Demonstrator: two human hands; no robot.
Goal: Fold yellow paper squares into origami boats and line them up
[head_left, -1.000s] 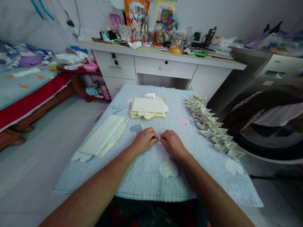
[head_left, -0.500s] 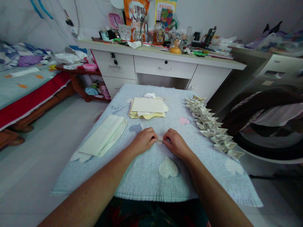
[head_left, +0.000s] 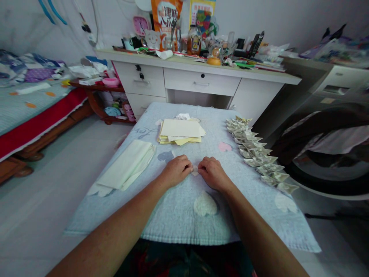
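A small piece of folded paper point(head_left: 195, 170) shows in the gap between my two hands, low over the cloth. My left hand point(head_left: 180, 169) is closed, its thumb and fingertips pinched at the paper's left side. On the other side my right hand point(head_left: 211, 171) pinches in the same way, fingers curled. Most of the paper is hidden by the fingers. Beyond the hands lies a stack of cream and yellow paper sheets point(head_left: 180, 128). Left of them is a folded bundle of pale paper point(head_left: 127, 165). Several folded paper boats point(head_left: 256, 154) stand in rows at the right.
A light blue patterned cloth point(head_left: 178, 215) covers the table. Behind it stands a white desk point(head_left: 201, 82) crowded with jars and bags. A washing machine point(head_left: 325, 127) is at the right, a bed point(head_left: 43, 104) at the left. Crumpled white paper point(head_left: 183, 116) lies behind the stack.
My fingertips have shifted slightly around the small paper, and a thin edge that stretched between them no longer shows. The view has moved a little; the other things stay put.
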